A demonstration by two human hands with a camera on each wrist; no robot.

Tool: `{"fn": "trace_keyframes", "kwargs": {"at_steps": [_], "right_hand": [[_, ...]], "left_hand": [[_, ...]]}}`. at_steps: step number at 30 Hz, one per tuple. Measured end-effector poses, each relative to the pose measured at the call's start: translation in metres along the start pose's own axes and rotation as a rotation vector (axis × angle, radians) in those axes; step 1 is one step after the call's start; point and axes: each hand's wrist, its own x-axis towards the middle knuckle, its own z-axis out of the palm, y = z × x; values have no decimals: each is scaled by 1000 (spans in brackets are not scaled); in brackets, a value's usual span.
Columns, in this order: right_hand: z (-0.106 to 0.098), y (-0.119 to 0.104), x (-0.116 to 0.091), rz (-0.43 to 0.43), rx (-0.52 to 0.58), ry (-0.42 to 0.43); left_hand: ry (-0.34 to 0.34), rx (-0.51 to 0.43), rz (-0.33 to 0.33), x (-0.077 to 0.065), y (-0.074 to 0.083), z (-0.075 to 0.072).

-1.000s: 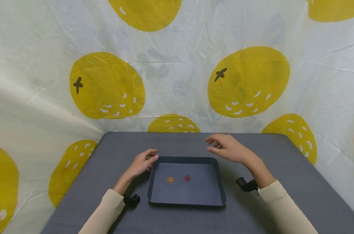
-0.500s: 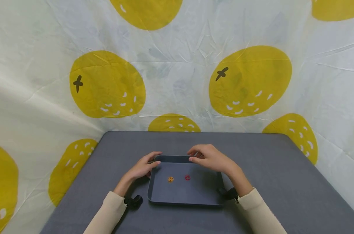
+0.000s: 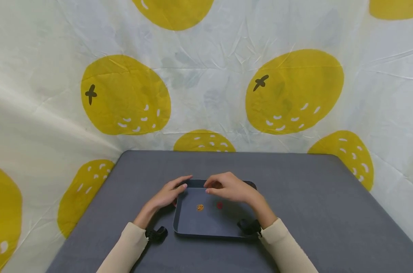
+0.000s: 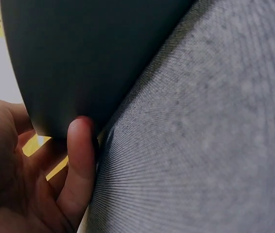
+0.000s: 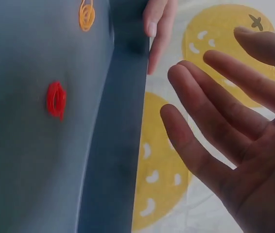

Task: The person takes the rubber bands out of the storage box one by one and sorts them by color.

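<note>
A dark grey-blue tray (image 3: 206, 227) lies on the table. Inside it are a small tangle of orange rubber bands (image 3: 200, 207) and, to their right, red rubber bands (image 3: 220, 205); both also show in the right wrist view. My left hand (image 3: 165, 194) holds the tray's far left corner, thumb over the rim and fingers around the outside. In the left wrist view one fingertip (image 4: 81, 128) touches the outer wall. My right hand (image 3: 231, 187) hovers over the tray's far part, palm down, holding nothing; the right wrist view shows its fingers (image 5: 200, 102) loose and apart.
The grey table (image 3: 329, 212) extends around the tray on all sides. Behind it hangs a white cloth (image 3: 206, 94) printed with large yellow fruit. A black wrist camera (image 3: 157, 235) sits at the left wrist, another (image 3: 248, 226) at the right, over the tray's near right part.
My right hand has come in from right of the tray, moving left and nearer until it is over it. The left hand has shifted slightly along the corner. The rubber bands have stayed in place.
</note>
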Motion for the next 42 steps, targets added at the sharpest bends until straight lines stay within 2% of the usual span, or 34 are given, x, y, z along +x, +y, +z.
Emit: {"fn": "trace_keyframes", "kwargs": {"at_steps": [8, 17, 31, 42], "right_hand": [[0, 3, 17, 35, 37, -23], [15, 12, 30, 40, 11, 5], [42, 23, 42, 72, -23, -112], [48, 19, 41, 55, 40, -161]], "left_hand": [[5, 7, 16, 0, -3, -2], [-24, -72, 10, 2, -1, 1], [4, -114, -23, 2, -2, 2], [4, -120, -26, 2, -5, 3]]}}
